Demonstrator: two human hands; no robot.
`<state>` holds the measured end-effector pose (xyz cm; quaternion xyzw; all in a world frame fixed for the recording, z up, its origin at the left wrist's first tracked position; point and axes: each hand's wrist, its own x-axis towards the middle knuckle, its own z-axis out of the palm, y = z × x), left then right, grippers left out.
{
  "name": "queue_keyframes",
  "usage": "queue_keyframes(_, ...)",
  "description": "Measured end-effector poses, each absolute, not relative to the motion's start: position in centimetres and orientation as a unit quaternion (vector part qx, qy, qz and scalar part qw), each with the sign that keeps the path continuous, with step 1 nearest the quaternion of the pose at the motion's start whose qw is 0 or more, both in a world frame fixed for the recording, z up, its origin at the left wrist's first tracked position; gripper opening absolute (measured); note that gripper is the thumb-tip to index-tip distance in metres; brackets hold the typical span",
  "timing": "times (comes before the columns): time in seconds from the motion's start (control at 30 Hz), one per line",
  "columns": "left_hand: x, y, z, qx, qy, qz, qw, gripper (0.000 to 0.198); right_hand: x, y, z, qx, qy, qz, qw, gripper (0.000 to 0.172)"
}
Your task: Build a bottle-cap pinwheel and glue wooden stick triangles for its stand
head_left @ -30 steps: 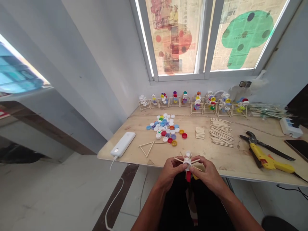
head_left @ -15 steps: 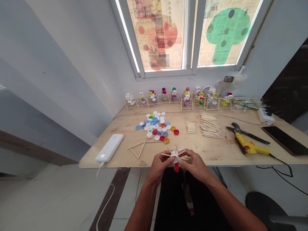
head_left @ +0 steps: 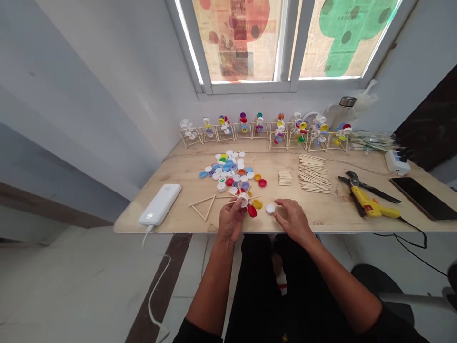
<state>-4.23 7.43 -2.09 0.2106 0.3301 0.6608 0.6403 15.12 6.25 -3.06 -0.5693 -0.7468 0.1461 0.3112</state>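
My left hand (head_left: 231, 220) is closed on a small wheel (head_left: 244, 200) made of a white cap hub with wooden sticks as spokes, and red and yellow caps hang from its lower spokes. It is held just above the plywood table (head_left: 332, 219) near the front edge. My right hand (head_left: 292, 217) rests on the table to the right, fingers curled, fingertips touching a loose white cap (head_left: 270, 208). A pile of coloured bottle caps (head_left: 232, 172) lies just behind the wheel. A wooden stick triangle (head_left: 204, 207) lies left of my left hand.
Finished cap wheels on stick frames (head_left: 264, 128) line the back edge. Short sticks (head_left: 284, 177) and long sticks (head_left: 314, 180) lie right of centre. A yellow glue gun (head_left: 373, 207), pliers (head_left: 360, 185), a phone (head_left: 423, 197) and a power strip (head_left: 397, 163) are at right; a white power bank (head_left: 160, 204) at left.
Both hands moved up from below the table edge onto the table. My right hand let go of the wheel and reached right to a white cap; my left hand still holds the wheel.
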Motion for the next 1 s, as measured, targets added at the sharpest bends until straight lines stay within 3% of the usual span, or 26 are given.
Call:
queue_keyframes(0.2, -4.0, 7.5, -2.2, 0.21, 0.331, 0.668, 0.632, 0.03, 13.5, 7.0, -3.5, -0.562, -0.786, 0.057, 0.251, 0.027)
queue_keyframes(1.0, 0.6, 6.4, -2.5, 0.309, 0.34, 0.583, 0.67, 0.03, 18.7, 6.6, -4.5, -0.589, -0.759, 0.03, 0.274, 0.027)
